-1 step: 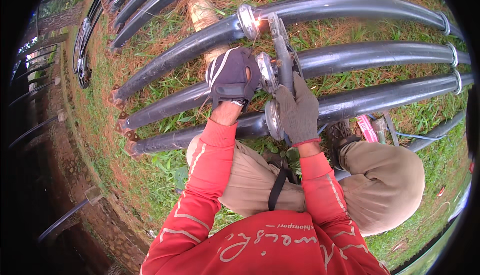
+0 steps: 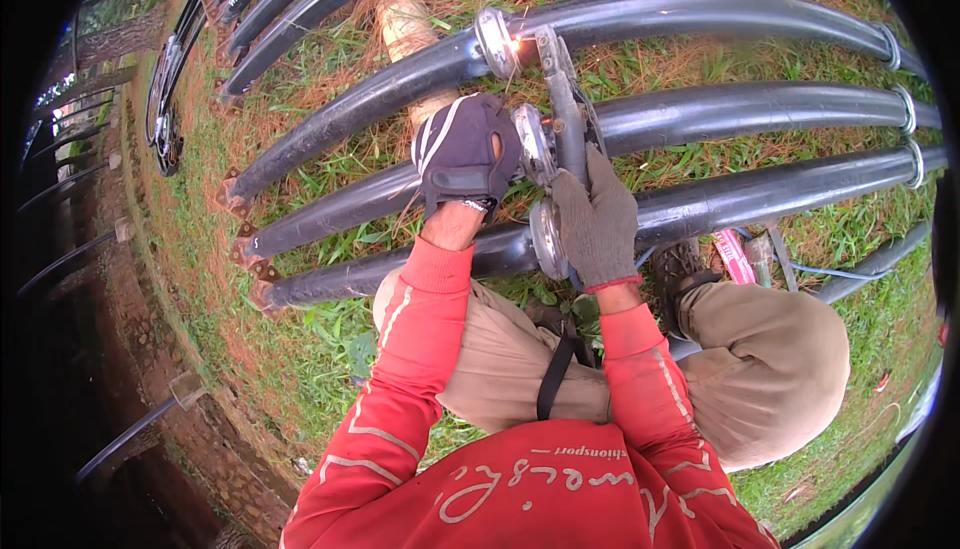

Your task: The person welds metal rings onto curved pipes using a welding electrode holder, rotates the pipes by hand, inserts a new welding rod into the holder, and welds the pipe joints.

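Three curved black metal poles point(image 2: 740, 114) lie side by side before me, each with a silvery ring collar point(image 2: 494, 44) partway along. My left hand point(image 2: 465, 149), in a dark glove with white stripes, is closed over the middle pole just left of its collar; its fingertips are hidden. My right hand point(image 2: 597, 219), in a grey knit glove, grips a grey welding electrode holder point(image 2: 566, 109). The holder's far end is beside the far pole's collar, where a small orange glow and sparks show. Beneath the right hand is the near pole's collar point(image 2: 547, 238).
A light wooden log point(image 2: 405, 29) lies under the poles. More black poles point(image 2: 290, 4) rest at the far left. By my foot are a pink packet point(image 2: 734, 256) and a blue cable point(image 2: 825, 271). Rusty end plates point(image 2: 235, 194) tip the poles on the left.
Only the sparks and glow at the far collar differ slightly. Both hands and the holder keep their places.
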The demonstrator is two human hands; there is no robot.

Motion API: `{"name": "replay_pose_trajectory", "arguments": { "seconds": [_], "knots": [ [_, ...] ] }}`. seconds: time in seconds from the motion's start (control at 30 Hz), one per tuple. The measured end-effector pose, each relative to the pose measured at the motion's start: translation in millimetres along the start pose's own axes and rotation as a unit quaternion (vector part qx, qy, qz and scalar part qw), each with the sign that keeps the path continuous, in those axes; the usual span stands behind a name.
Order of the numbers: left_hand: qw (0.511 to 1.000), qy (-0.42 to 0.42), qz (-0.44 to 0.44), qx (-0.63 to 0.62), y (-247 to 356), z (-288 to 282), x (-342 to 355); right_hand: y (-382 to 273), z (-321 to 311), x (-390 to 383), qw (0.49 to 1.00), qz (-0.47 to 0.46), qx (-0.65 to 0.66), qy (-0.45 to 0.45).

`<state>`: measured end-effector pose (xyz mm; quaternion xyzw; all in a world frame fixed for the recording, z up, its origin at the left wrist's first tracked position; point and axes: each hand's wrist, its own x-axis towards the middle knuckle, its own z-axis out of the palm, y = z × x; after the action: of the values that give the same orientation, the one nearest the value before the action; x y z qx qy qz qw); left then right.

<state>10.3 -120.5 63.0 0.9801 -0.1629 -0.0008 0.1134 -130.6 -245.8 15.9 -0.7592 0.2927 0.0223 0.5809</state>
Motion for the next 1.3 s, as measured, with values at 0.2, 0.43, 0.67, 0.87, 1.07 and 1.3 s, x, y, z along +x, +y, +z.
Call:
{"name": "replay_pose_trajectory", "arguments": {
  "seconds": [0.2,0.43,0.67,0.87,1.07,1.3],
  "knots": [
    [1.000,-0.002,0.013,0.002,-4.8,3.4,0.0,-7.3,-2.8,-0.8,0.999,0.030,0.001,-0.021],
    [1.000,0.010,0.022,-0.007,-3.4,3.0,0.0,-7.6,-2.1,-0.8,0.999,0.037,-0.002,-0.029],
    [0.998,0.058,0.011,-0.024,0.0,4.5,-2.6,-6.3,-1.1,-0.1,0.999,0.036,-0.008,-0.031],
    [1.000,-0.019,-0.009,-0.011,6.0,-6.9,3.0,-5.2,-1.6,-0.4,0.999,0.037,-0.002,-0.033],
    [1.000,-0.008,-0.005,0.002,7.7,-9.2,2.2,-9.5,-3.7,0.8,0.998,0.039,-0.010,-0.042],
    [1.000,0.000,0.007,-0.019,-0.8,-5.4,-3.5,-6.8,-0.4,1.2,1.000,-0.009,0.003,-0.013]
  ]
}}
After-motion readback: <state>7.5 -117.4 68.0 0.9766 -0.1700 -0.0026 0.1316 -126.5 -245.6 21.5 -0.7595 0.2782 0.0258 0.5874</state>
